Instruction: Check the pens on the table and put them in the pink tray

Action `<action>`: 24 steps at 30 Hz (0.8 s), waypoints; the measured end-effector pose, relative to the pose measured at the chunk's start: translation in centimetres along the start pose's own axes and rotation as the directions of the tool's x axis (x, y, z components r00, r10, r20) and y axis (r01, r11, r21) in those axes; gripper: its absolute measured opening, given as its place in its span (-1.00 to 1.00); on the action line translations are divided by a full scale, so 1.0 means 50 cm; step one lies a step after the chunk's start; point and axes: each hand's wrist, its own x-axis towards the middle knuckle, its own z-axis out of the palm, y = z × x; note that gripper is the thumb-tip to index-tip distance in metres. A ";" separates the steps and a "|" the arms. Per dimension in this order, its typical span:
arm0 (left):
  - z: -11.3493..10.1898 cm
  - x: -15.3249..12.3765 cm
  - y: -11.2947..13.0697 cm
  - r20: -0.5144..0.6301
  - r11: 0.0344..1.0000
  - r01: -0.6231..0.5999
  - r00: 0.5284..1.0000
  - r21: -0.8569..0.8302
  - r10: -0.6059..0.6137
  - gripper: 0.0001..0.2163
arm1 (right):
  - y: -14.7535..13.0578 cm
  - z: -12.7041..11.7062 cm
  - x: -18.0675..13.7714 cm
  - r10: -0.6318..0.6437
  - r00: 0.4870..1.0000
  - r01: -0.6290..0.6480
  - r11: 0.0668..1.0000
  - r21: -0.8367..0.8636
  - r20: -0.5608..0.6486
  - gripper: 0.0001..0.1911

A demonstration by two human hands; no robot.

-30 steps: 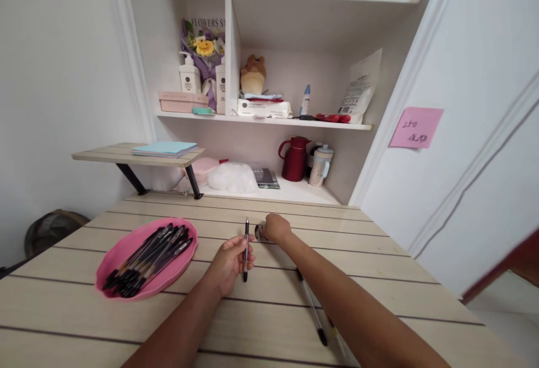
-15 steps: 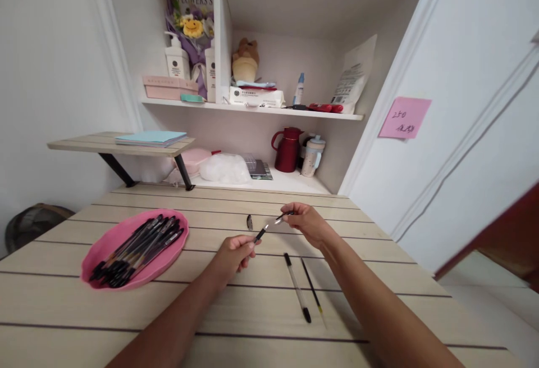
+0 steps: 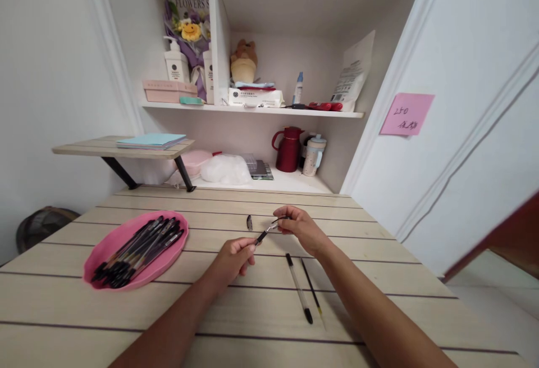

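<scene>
My left hand point(image 3: 236, 257) is closed around a pen barrel point(image 3: 261, 237) with a black grip, tilted up toward the right. Facing it, my right hand point(image 3: 300, 227) pinches a thin dark piece point(image 3: 281, 219) with a pale end, close to the barrel's tip. Whether the two touch, I cannot tell; the fingers hide part of this piece. Below my right hand lie a clear pen point(image 3: 298, 286) with black ends and a loose refill point(image 3: 311, 288), side by side. A black pen cap point(image 3: 249, 222) rests beyond my left hand.
To the left, a pink tray point(image 3: 177, 255) holds many black pens point(image 3: 138, 250). A small raised shelf point(image 3: 84, 148) with blue paper point(image 3: 151, 141) stands behind it. Along the back are a white plastic bag point(image 3: 225, 169), a red jug point(image 3: 288, 150) and a cup point(image 3: 314, 155).
My right hand has moved slightly left and the thin dark piece is closer to the barrel's tip. My left hand keeps its hold. The camera view has shifted a little.
</scene>
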 end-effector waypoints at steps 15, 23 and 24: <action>0.004 -0.011 0.026 0.008 0.996 0.082 0.997 -0.031 -0.082 -0.69 | 0.016 0.034 -0.012 -0.002 0.994 -0.013 0.990 0.142 0.109 -0.72; 0.009 -0.021 0.036 0.004 0.990 0.080 0.997 -0.115 -0.080 -0.72 | 0.022 0.056 -0.014 -0.084 0.995 0.076 0.985 0.152 0.047 -0.72; 0.009 -0.021 0.037 0.015 0.989 0.076 0.997 -0.129 -0.074 -0.72 | 0.023 0.059 -0.016 -0.087 0.995 0.080 0.986 0.149 0.042 -0.73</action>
